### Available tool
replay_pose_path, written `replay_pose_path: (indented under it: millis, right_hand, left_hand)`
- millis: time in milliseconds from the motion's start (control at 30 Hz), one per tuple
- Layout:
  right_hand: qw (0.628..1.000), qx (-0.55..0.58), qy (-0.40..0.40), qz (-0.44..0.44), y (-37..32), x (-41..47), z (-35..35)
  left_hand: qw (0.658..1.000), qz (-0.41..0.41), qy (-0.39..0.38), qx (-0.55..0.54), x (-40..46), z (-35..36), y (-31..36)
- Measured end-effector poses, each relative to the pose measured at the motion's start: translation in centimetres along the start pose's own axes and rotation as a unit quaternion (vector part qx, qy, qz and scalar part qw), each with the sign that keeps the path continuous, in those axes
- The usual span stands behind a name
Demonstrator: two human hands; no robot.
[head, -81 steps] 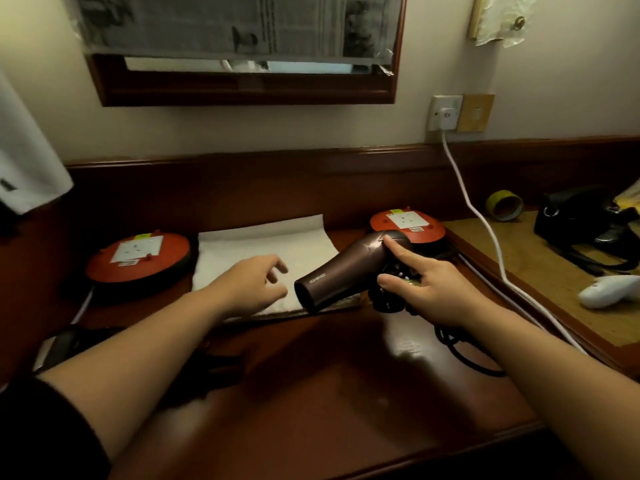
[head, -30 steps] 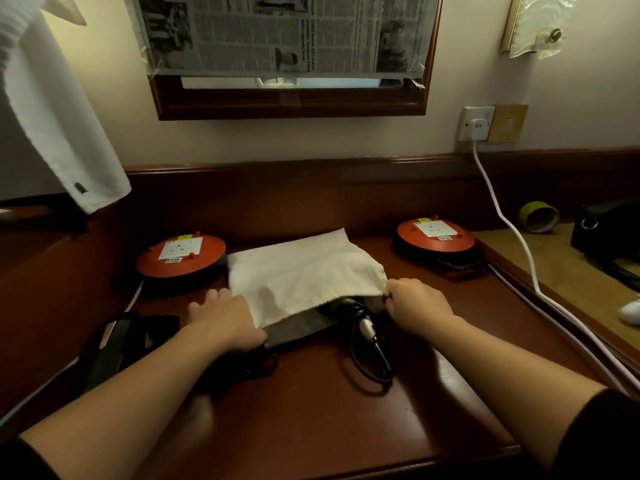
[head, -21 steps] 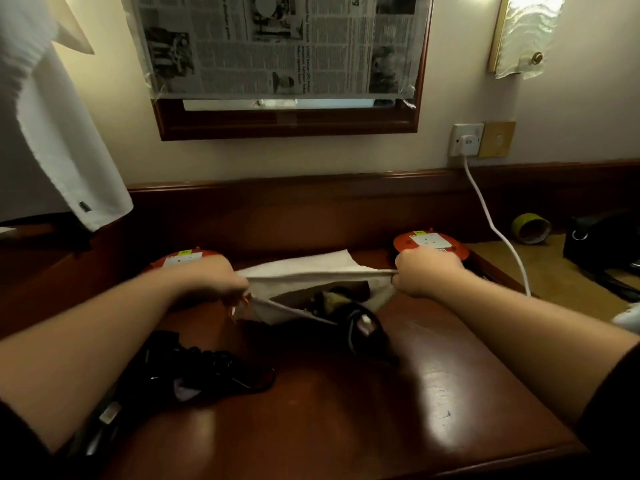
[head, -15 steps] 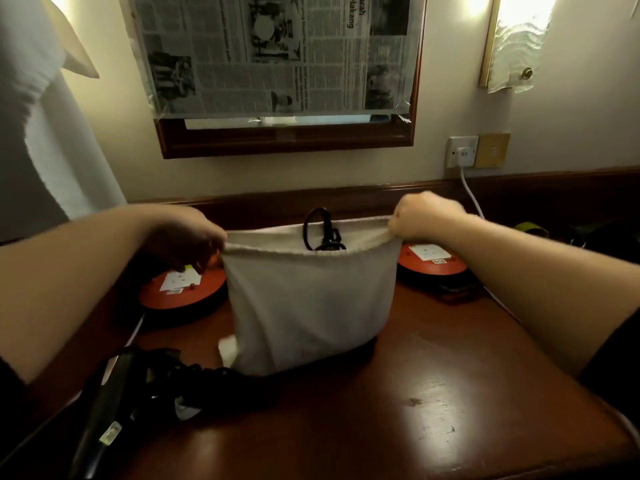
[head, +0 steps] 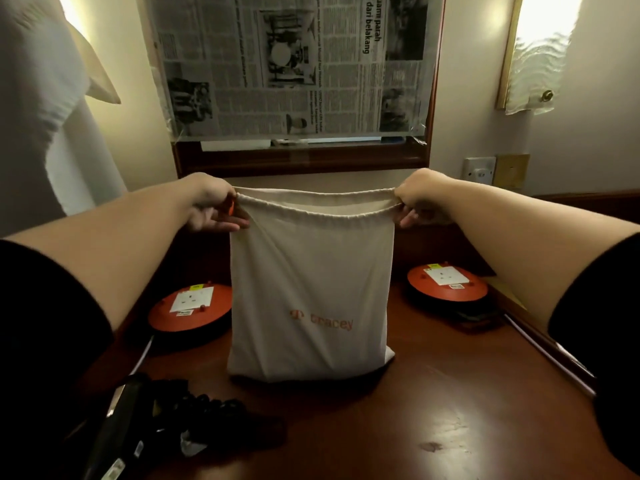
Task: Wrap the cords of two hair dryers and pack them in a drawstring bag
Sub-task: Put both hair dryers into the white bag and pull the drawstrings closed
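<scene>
Fingers of the left hand (head: 214,211) are curled round the left end of the bag's (head: 311,296) drawstring rim, and the right hand (head: 417,202) pinches the right end. The cream bag is held upright, its mouth stretched wide, its bottom resting on the counter (head: 433,427). A black hair dryer (head: 117,431) with bundled cord (head: 207,410) lies at lower left.
</scene>
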State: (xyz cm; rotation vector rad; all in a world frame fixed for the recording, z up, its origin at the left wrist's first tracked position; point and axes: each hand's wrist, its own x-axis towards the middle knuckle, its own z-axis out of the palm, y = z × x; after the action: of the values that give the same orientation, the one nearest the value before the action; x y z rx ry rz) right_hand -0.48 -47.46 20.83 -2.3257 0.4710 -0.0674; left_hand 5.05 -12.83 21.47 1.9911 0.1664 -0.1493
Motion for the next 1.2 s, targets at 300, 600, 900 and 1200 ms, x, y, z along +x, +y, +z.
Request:
replay_pose_path:
  millis: [300,600,900,1200]
  right_hand:
    - [0.969,0.146,0.130,-0.153,-0.7,3.3,0.2]
    - [0.965,0.061,0.172,-0.191,10.6,0.0,6.2]
    - [0.991,0.013,-0.095,-0.088,19.0,-4.2,11.2]
    - [0.940,-0.282,-0.169,-0.085,14.2,-3.2,9.4]
  left_hand:
    - [0.969,0.178,0.090,-0.145,4.7,1.3,-0.1]
    - [0.980,0.198,0.007,-0.035,1.8,4.0,-12.9]
    - [0.915,0.190,-0.256,0.249,-0.2,4.2,-21.8]
    - [0.923,0.168,-0.143,0.316,2.3,6.4,-18.7]
